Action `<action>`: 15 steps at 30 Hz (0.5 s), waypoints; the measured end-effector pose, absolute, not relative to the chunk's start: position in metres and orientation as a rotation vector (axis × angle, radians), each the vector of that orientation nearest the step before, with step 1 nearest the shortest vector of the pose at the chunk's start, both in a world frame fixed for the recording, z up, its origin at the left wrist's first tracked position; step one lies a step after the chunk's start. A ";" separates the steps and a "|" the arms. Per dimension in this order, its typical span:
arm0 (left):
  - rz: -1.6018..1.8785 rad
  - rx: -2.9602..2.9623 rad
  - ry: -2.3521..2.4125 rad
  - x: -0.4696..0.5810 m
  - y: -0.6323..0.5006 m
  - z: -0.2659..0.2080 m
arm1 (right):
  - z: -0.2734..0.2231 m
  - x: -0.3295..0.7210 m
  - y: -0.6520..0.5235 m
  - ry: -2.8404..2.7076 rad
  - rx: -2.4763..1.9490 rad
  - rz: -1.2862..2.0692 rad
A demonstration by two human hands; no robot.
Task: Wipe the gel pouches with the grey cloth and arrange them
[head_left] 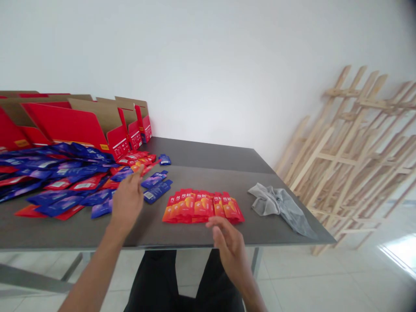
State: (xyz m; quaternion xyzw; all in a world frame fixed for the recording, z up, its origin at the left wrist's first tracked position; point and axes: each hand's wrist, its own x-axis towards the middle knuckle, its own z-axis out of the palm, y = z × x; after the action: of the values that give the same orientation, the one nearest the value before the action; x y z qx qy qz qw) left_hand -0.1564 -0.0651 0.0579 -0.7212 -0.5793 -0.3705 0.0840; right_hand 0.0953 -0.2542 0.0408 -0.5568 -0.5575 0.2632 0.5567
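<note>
My left hand [128, 197] reaches over the right edge of the heap, fingers stretched out toward the red sachets [143, 158] at the back; whether its fingertips touch one is hard to see. Loose blue sachets [157, 190] lie just right of it. In front of me, several red-orange sachets [202, 203] form an overlapping row, printed sides up. Close to that row's near right edge is my right hand [230, 245], thumb apart from slightly bent fingers, holding nothing visible.
A large mixed heap of blue and red sachets [68, 173] covers the left of the dark table [208, 162]. Open red cartons [71, 123] stand behind it. A crumpled grey cloth [279, 206] lies at the right edge. Wooden easels [347, 151] lean against the wall.
</note>
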 end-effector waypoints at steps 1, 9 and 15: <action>-1.180 -2.238 -1.646 -0.138 -0.085 0.054 | 0.040 0.089 -0.250 -1.300 -1.307 0.710; -1.391 -2.791 -1.309 -0.033 -0.205 0.018 | 0.041 0.074 -0.251 -1.127 -1.354 0.752; -1.454 -2.665 -1.311 -0.013 -0.229 0.008 | 0.033 0.089 -0.263 -0.962 -1.389 0.712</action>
State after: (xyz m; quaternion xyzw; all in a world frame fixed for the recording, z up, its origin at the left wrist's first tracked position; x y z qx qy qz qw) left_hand -0.0131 -0.2287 0.0083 -0.8031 -0.3952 -0.4382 -0.0823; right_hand 0.0894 -0.2632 0.0325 -0.6014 -0.4162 0.3083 0.6083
